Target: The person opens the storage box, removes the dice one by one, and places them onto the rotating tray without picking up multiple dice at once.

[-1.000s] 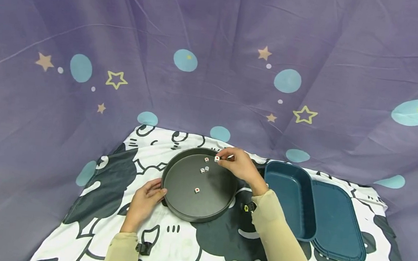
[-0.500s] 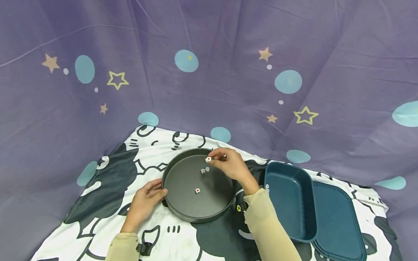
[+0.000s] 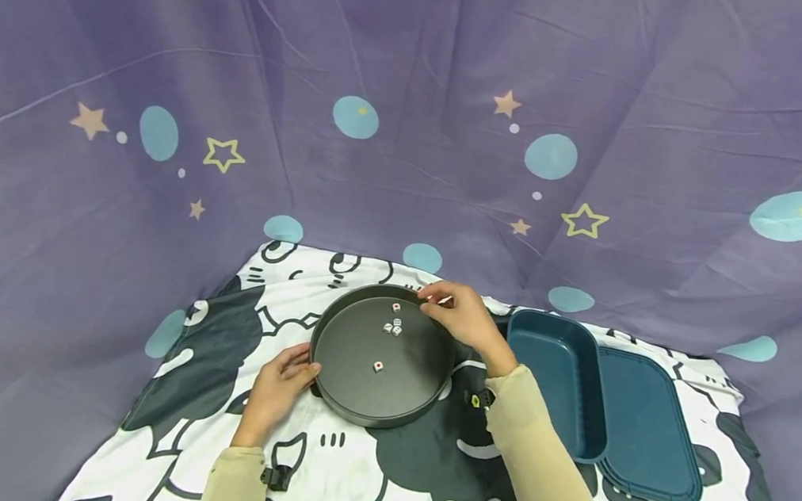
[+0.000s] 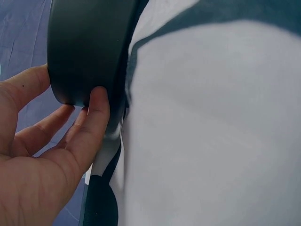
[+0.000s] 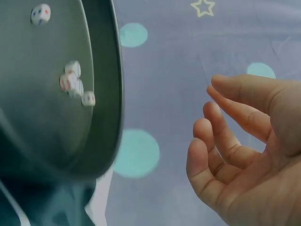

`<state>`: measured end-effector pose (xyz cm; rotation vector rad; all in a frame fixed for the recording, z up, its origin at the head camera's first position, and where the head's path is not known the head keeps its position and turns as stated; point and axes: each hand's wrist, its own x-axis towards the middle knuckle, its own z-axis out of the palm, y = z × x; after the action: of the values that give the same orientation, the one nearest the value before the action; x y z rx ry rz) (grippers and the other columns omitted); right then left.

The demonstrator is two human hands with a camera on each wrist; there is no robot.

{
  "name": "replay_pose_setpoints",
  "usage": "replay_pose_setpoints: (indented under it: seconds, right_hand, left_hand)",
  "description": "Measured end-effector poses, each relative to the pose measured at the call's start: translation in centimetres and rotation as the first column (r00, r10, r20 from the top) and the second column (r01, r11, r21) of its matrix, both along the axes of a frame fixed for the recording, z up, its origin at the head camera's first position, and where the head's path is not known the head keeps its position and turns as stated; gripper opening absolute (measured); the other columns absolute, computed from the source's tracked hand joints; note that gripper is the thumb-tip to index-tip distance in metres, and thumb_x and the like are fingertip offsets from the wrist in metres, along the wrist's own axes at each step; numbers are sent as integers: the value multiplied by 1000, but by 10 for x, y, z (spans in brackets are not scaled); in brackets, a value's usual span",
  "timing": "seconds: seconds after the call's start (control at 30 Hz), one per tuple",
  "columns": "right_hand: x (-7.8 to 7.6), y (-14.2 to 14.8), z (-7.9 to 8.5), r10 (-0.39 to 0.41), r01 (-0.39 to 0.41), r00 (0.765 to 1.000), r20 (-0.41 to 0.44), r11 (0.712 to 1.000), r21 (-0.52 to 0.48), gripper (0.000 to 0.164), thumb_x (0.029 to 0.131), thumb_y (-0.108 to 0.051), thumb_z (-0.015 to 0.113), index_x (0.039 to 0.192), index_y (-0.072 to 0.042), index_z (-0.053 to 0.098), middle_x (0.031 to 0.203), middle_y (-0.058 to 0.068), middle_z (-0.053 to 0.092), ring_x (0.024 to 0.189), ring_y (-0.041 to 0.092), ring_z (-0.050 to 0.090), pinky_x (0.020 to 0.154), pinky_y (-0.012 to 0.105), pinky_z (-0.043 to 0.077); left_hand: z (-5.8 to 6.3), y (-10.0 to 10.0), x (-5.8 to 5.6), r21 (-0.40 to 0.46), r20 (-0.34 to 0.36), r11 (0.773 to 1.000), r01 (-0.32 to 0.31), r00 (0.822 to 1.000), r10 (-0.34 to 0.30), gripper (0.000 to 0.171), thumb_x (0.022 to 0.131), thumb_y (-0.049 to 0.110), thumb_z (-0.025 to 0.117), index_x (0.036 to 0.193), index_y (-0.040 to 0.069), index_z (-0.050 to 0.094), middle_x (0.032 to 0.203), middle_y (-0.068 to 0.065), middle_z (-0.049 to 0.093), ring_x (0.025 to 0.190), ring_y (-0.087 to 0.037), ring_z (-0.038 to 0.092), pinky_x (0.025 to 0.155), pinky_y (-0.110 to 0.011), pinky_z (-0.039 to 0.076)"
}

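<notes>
A round dark grey pan (image 3: 374, 399) sits on the patterned cloth. My left hand (image 3: 279, 387) grips its left side, thumb at the rim and fingers against the outer wall. The left wrist view shows the fingertips (image 4: 99, 96) on that wall. Several small white dice lie inside: a lone die (image 3: 378, 366) near the middle, a tight cluster of dice (image 3: 397, 330) farther back, and another die (image 3: 397, 307) toward the far wall. Above the pan's far right rim is my right hand (image 3: 463, 316). Its fingers are loosely bent with nothing between them.
Right of the pan stands a deep blue rectangular container (image 3: 553, 391). Beside it lies a flat blue lid (image 3: 650, 431). A cartoon-print cloth (image 3: 346, 468) covers the table, and a purple curtain (image 3: 407, 179) hangs behind.
My right hand moved left over the pan with a die, let it go beside the clustered dice, and drew back to the right. My left hand stayed on the pan.
</notes>
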<state>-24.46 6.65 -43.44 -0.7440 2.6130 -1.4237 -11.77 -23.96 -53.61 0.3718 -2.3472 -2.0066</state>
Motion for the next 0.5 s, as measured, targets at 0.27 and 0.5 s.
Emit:
replay_pose_setpoints:
  seconds: [0.27, 0.5]
  right_hand:
    - [-2, 49, 4, -83, 85, 996, -30, 995, 46, 16, 96, -14, 70, 111, -14, 74, 98, 4, 69, 73, 24, 62, 62, 36, 52]
    - [-5, 96, -7, -183, 183, 983, 20, 983, 6, 17, 98, -17, 68, 114, -13, 72, 103, 7, 68, 82, 33, 61, 64, 37, 52]
  left_hand:
    - [0, -1, 0, 10, -13, 1000, 5, 1000, -5, 51, 95, 10, 71, 141, -1, 52, 137, -22, 56, 119, -32, 60, 88, -25, 58]
    - [-1, 0, -1, 2, -2, 1000, 5, 1000, -5, 50, 96, 9, 70, 142, 0, 52, 138, -22, 55, 119, -32, 60, 88, -26, 58]
